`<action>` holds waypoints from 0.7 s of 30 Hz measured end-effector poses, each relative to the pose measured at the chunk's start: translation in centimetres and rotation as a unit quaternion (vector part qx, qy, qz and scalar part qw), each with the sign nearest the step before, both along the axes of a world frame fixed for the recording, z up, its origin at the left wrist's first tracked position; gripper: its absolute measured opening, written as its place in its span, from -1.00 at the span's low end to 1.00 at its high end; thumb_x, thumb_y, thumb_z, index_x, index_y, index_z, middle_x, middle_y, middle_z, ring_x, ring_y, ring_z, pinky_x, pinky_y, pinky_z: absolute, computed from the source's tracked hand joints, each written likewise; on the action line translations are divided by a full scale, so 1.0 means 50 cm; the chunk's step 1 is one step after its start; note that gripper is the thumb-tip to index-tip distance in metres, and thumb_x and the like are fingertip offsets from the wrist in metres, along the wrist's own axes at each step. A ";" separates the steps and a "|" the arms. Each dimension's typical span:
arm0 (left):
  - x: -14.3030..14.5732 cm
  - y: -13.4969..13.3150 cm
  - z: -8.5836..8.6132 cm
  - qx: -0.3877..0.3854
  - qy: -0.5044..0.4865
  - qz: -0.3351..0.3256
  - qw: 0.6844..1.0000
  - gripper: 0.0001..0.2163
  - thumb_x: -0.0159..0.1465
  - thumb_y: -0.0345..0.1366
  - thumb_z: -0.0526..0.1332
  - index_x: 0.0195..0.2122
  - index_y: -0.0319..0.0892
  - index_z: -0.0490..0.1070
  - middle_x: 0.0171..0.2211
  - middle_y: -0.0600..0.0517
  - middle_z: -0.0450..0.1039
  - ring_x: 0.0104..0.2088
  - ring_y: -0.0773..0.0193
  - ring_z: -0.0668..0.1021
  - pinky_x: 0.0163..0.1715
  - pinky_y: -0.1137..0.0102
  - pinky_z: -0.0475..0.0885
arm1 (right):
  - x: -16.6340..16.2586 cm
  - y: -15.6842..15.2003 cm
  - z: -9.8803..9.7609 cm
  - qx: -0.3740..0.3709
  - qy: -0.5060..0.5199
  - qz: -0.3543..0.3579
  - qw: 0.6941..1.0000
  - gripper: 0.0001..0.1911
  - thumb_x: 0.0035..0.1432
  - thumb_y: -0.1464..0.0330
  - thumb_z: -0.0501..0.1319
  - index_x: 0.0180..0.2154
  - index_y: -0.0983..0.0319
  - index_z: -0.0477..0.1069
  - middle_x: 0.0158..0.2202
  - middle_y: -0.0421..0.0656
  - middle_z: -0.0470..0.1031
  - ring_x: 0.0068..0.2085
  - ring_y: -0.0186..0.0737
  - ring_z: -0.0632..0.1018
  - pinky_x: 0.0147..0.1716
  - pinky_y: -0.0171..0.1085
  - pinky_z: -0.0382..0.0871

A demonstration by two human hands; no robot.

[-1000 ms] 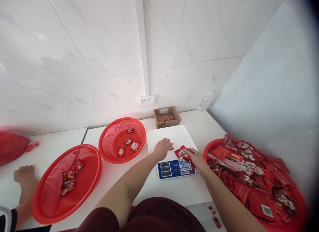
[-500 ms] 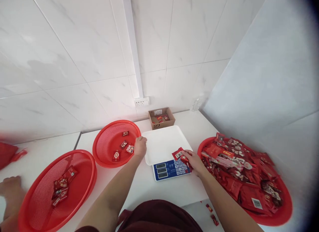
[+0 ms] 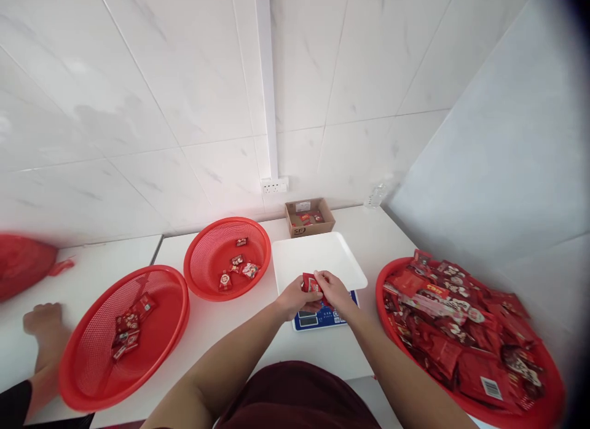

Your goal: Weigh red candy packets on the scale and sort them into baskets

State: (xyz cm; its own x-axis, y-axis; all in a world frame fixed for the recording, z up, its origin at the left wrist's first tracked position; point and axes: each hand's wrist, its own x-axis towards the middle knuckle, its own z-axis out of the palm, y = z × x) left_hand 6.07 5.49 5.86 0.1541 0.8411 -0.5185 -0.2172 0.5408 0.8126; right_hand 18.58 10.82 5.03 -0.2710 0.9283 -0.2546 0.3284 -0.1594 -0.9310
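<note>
Over the near edge of the digital scale, both of my hands are together on small red candy packets (image 3: 312, 284). My left hand (image 3: 295, 299) grips them from the left, thumb across the front. From the other side, the fingers of my right hand (image 3: 332, 289) close on them; the exact number of packets is hidden. Behind the hands lies the scale's white tray (image 3: 318, 252), with nothing on it that I can see. My wrists partly cover its blue keypad panel (image 3: 306, 321). Left of the scale, a round red basket (image 3: 192, 275) has several small packets (image 3: 236, 260) in it.
A larger red basket (image 3: 182, 318) with several packets stands at left, beside a co-worker's hand (image 3: 43, 318). At right, another red basket (image 3: 381, 294) is heaped with red packets. A cardboard box (image 3: 313, 229) holding packets stands behind the scale, near a clear plastic object (image 3: 375, 195).
My left hand has left the middle basket's rim and joined my right hand at the packets. My right hand has moved left over the scale. The view has shifted slightly left.
</note>
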 end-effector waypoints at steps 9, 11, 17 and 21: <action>-0.027 -0.010 -0.015 -0.038 -0.081 0.096 0.991 -0.65 0.08 -0.20 0.32 -0.19 -0.13 0.22 -0.41 0.09 0.45 -0.47 0.34 0.57 -0.43 0.44 0.45 | 0.001 -0.003 -0.036 -0.155 0.109 -0.057 0.980 -0.70 -0.02 0.09 0.20 -0.40 0.20 0.38 -0.51 -0.23 0.47 -0.45 -0.30 0.49 -0.45 -0.36 0.37; -0.044 -0.012 -0.011 -0.037 -0.074 0.131 0.988 -0.71 0.11 -0.22 0.30 -0.24 -0.15 0.22 -0.44 0.10 0.43 -0.45 0.35 0.56 -0.42 0.44 0.46 | 0.003 0.010 -0.038 -0.180 0.126 -0.081 0.972 -0.74 -0.02 0.14 0.22 -0.40 0.20 0.36 -0.54 -0.25 0.44 -0.52 -0.33 0.47 -0.53 -0.38 0.35; -0.085 -0.037 0.004 -0.056 -0.057 0.166 0.983 -0.75 0.12 -0.21 0.29 -0.30 -0.16 0.24 -0.44 0.09 0.42 -0.42 0.37 0.55 -0.36 0.42 0.46 | 0.007 0.073 -0.033 -0.195 0.172 -0.147 0.954 -0.83 0.09 0.22 0.15 -0.31 0.17 0.30 -0.45 -0.22 0.47 -0.49 -0.36 0.50 -0.51 -0.37 0.44; -0.098 -0.075 0.009 -0.059 -0.059 0.164 0.983 -0.74 0.10 -0.18 0.30 -0.30 -0.14 0.25 -0.43 0.09 0.43 -0.41 0.38 0.54 -0.34 0.43 0.45 | 0.022 0.090 -0.044 -0.205 0.153 -0.184 0.949 -0.82 0.04 0.30 0.20 -0.27 0.17 0.30 -0.39 -0.19 0.50 -0.50 -0.35 0.51 -0.52 -0.34 0.46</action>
State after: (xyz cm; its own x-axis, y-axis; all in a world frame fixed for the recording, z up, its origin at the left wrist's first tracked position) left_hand 1.16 1.72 6.29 -0.0504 0.7906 -0.6102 -0.4844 0.5150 0.7072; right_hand 19.70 15.34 2.82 -0.0667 0.8138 -0.5773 -0.0957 -0.5811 -0.8082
